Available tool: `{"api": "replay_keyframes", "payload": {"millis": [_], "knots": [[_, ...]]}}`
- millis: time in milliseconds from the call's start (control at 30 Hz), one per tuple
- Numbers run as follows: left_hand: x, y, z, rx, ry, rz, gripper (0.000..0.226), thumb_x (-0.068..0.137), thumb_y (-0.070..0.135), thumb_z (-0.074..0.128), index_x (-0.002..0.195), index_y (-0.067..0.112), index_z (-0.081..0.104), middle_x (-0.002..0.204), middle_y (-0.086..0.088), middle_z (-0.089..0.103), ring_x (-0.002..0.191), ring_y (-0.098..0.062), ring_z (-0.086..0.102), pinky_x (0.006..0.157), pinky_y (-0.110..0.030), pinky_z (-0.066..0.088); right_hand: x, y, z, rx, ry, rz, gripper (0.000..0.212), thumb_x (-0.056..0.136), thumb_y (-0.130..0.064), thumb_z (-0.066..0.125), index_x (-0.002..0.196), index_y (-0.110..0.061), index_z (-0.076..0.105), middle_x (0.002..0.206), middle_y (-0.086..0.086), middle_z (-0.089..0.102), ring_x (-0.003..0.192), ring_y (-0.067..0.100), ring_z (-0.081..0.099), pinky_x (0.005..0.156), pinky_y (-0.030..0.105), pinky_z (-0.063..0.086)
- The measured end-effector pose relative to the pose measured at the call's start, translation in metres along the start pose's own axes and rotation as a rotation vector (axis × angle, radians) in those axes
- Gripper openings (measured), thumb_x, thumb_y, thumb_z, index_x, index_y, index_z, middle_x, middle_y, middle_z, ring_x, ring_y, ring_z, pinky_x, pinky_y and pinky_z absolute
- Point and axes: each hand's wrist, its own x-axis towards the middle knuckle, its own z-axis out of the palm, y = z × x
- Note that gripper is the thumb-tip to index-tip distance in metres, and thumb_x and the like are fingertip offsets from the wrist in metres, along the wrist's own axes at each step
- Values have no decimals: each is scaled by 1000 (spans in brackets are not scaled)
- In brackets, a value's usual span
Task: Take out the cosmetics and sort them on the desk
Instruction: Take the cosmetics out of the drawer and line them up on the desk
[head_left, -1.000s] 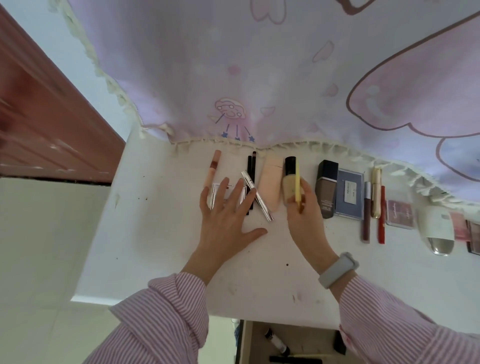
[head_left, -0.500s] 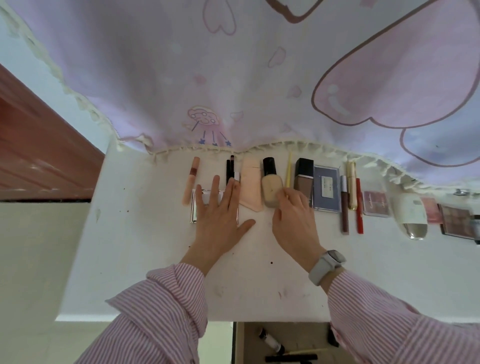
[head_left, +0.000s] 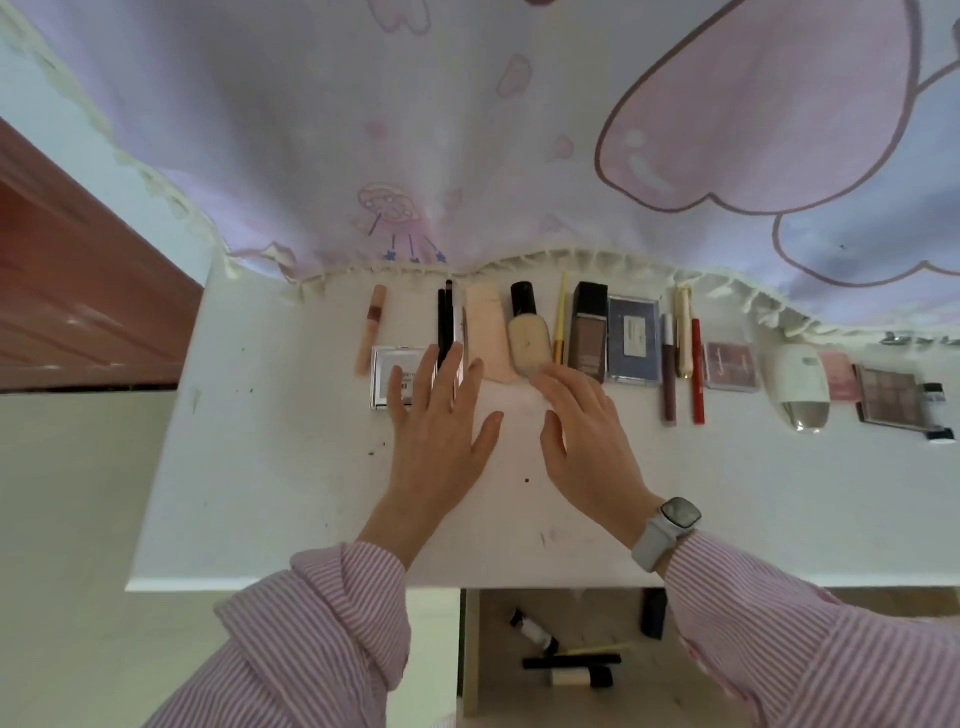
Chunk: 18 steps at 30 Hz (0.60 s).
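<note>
Both hands lie flat over the white desk (head_left: 291, 467) in the middle of the frame. The left hand (head_left: 441, 441) has its fingers straight and spread, so its grip is released and it holds nothing. Its fingertips lie over the right side of a silver compact (head_left: 387, 364) and the low ends of two thin black pencils (head_left: 442, 322). The right hand (head_left: 587, 441) is also flat with loose fingers, its grip released. Its fingertips are at the low end of a cream foundation bottle (head_left: 527, 338) with a black cap.

The cosmetics lie in a row along the far edge of the desk, across the upper middle of the frame. From the left there is a peach tube (head_left: 373, 327), the compact, the pencils, a pale pink tube (head_left: 488, 332), the cream bottle, a thin yellow pencil (head_left: 560, 322), a brown foundation bottle (head_left: 589, 332), a blue palette (head_left: 634, 338), a dark lip gloss (head_left: 669, 374), a gold tube (head_left: 683, 332) and a red pencil (head_left: 697, 369). Further right lie a small mauve compact (head_left: 731, 366), a white oval case (head_left: 797, 384) and a checkered eyeshadow palette (head_left: 888, 397).

A pink and purple cartoon cloth (head_left: 467, 130) hangs behind the row. At the bottom of the frame an open drawer (head_left: 498, 649) holds a few more tubes and pencils. The right wrist wears a white watch (head_left: 670, 525).
</note>
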Motion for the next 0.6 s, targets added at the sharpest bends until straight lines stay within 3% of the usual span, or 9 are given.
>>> {"api": "replay_keyframes", "payload": {"millis": [167,300,433,533,600], "knots": [[-83,44,-7,-249,86,-4,38,88,29,47,111,6,64,121,-14,61,117,-32,53,101,-49,35,-78,12,-12,111,-69,-110,31,84,-3,44,112,-2,59,109,12,60,101,22,57,87,28,50],[-157,79,8,-396,67,70,25,87,22,52,99,6,67,106,-11,66,103,-23,56,90,-36,47,-156,45,-14,107,-314,-128,30,84,-10,41,104,-6,63,99,7,63,86,15,58,72,17,43],[-202,108,36,-380,-320,58,28,89,24,45,97,9,67,99,-7,66,94,-25,61,77,-36,52,-216,100,-2,16,-633,75,27,91,-9,46,113,-12,61,108,7,62,96,23,59,77,20,38],[-208,111,73,-232,-652,-57,35,93,33,43,124,19,53,128,-1,50,119,-22,42,94,-37,37,-235,135,14,-40,-784,188,34,93,-10,42,124,-14,54,124,7,56,110,22,53,89,24,37],[-204,111,98,-189,-764,-57,44,91,38,48,132,23,44,137,0,42,126,-23,33,100,-40,30,-237,146,28,-30,-787,183,34,92,-8,42,124,-12,54,123,10,56,111,25,51,94,30,38]]}}
